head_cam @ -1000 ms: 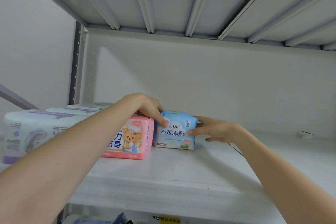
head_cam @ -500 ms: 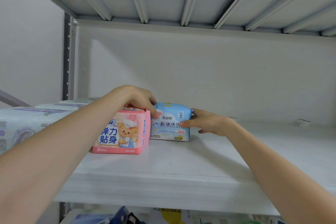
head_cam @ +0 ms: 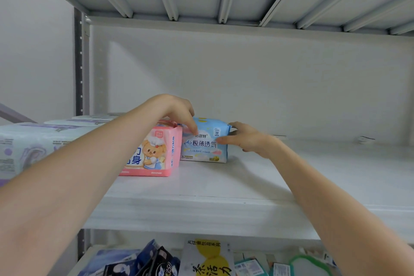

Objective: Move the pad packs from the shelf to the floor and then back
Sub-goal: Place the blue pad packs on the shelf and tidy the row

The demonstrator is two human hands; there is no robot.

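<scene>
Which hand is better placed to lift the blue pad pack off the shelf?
Right, likely. The right hand brackets the blue pad pack at its free end, thumb in front, fingers behind. The left hand reaches over the pink pad pack; only fingertips touch the blue one's corner.

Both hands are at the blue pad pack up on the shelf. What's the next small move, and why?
Probably tighten the grip and lift the blue pad pack slightly off the shelf. The right hand pinches its right end, the left hand touches its top left corner, and it sits close beside the pink pack.
</scene>
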